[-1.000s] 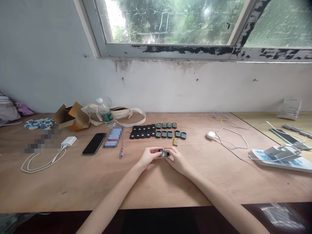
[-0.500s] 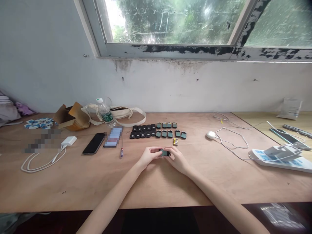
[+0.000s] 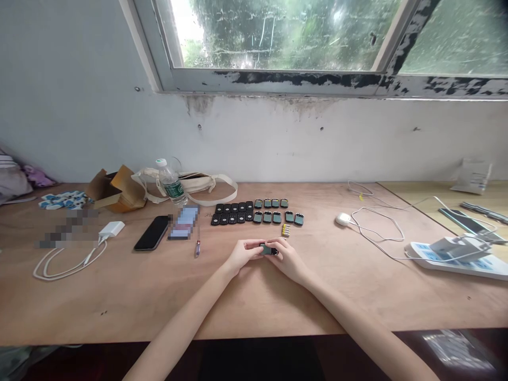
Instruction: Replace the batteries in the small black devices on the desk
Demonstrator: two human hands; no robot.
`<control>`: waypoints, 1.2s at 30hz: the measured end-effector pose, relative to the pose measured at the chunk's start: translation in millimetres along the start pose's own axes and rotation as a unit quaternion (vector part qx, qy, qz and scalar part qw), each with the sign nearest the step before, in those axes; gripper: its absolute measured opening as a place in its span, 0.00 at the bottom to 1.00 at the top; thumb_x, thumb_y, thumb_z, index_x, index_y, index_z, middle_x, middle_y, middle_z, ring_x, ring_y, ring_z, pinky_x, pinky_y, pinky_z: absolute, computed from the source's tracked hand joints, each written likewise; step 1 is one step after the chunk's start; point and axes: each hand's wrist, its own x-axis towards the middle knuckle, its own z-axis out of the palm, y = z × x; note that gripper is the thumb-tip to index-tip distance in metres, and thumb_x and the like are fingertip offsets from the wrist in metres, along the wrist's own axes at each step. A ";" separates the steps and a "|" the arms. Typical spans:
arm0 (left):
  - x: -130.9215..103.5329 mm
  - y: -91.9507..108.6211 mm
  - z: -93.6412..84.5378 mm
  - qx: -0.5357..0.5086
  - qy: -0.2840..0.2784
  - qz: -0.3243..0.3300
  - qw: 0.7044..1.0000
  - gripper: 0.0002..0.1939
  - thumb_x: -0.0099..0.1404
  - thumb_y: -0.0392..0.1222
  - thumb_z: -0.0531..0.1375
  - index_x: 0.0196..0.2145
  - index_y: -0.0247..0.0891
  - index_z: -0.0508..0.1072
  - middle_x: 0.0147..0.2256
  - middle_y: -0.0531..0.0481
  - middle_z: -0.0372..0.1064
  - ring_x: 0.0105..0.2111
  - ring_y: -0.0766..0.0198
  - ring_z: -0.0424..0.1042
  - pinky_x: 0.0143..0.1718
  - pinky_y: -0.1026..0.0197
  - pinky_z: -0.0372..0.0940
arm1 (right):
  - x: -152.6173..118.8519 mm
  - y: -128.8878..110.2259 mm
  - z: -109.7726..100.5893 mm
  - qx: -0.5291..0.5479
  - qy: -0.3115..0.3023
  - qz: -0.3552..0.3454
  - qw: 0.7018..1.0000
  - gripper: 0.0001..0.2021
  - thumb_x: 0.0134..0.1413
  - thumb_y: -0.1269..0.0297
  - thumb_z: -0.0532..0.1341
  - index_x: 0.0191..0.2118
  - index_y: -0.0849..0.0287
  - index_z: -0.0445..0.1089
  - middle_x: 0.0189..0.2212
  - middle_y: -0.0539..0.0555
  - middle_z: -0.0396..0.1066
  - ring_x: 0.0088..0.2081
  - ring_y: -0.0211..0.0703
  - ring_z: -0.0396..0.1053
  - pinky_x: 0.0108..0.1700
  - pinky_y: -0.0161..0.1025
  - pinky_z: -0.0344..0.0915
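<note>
Between my two hands is a small black device with a grey-green screen, held just above the table. The fingers of my left hand close on its left end. My right hand grips the right end, its fingertips partly covering the casing. Beyond my right hand lie several small yellow-and-silver batteries side by side. Further back stand two rows of similar screened devices. To their left several black oval pieces lie in two rows.
Left of my hands are a small screwdriver, a black phone, a charger with white cable, a water bottle and an open cardboard box. At right, a white cable runs to a power strip.
My right fingers have shifted slightly over the device, covering a little more of its screen. Otherwise the hands and the things on the table stay in place.
</note>
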 end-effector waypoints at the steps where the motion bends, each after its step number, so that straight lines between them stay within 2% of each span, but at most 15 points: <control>1: 0.1 -0.5 -0.4 0.000 -0.005 0.001 1.000 0.28 0.44 0.47 0.72 0.42 0.32 0.77 0.44 0.39 0.74 0.49 0.46 0.69 0.51 0.49 0.66 | -0.3 0.3 0.2 -0.001 -0.002 0.000 1.000 0.10 0.57 0.67 0.58 0.44 0.52 0.68 0.44 0.56 0.68 0.45 0.45 0.68 0.45 0.45 0.70; 6: 1.1 -1.9 -1.2 -0.003 -0.014 0.005 1.000 0.28 0.44 0.47 0.72 0.43 0.31 0.76 0.45 0.39 0.74 0.50 0.45 0.69 0.52 0.48 0.66 | -0.7 -0.2 -0.5 -0.007 -0.001 -0.003 1.000 0.11 0.56 0.69 0.58 0.45 0.52 0.68 0.44 0.56 0.68 0.45 0.44 0.68 0.46 0.43 0.69; 11: 2.9 -3.5 -1.5 -0.007 0.013 -0.003 1.000 0.29 0.41 0.46 0.73 0.41 0.31 0.77 0.43 0.39 0.75 0.48 0.46 0.70 0.51 0.47 0.67 | -0.5 -1.8 -1.7 -0.011 -0.009 0.005 1.000 0.10 0.56 0.69 0.58 0.44 0.52 0.68 0.44 0.55 0.68 0.46 0.43 0.68 0.46 0.41 0.69; 18: 2.2 -2.2 -1.9 -0.003 0.009 0.000 1.000 0.28 0.40 0.44 0.74 0.41 0.32 0.77 0.42 0.40 0.75 0.47 0.47 0.71 0.50 0.48 0.67 | -0.2 -0.3 -2.1 0.006 -0.027 0.004 1.000 0.10 0.57 0.69 0.58 0.45 0.52 0.68 0.45 0.56 0.67 0.46 0.45 0.68 0.46 0.44 0.69; 25: 2.3 -1.9 -1.2 0.009 0.010 0.000 1.000 0.28 0.41 0.47 0.73 0.40 0.31 0.77 0.43 0.38 0.75 0.46 0.47 0.72 0.49 0.48 0.68 | 0.8 -3.5 -3.6 -0.006 -0.021 0.006 1.000 0.11 0.57 0.69 0.58 0.45 0.53 0.68 0.44 0.56 0.68 0.45 0.44 0.69 0.46 0.43 0.69; 36: 5.3 -7.3 -3.5 0.009 0.012 0.010 1.000 0.26 0.42 0.46 0.72 0.39 0.31 0.77 0.41 0.38 0.75 0.44 0.48 0.73 0.46 0.50 0.70 | 1.2 -6.2 -5.2 -0.004 -0.022 0.012 1.000 0.11 0.58 0.68 0.57 0.46 0.51 0.68 0.44 0.56 0.68 0.45 0.45 0.68 0.46 0.44 0.69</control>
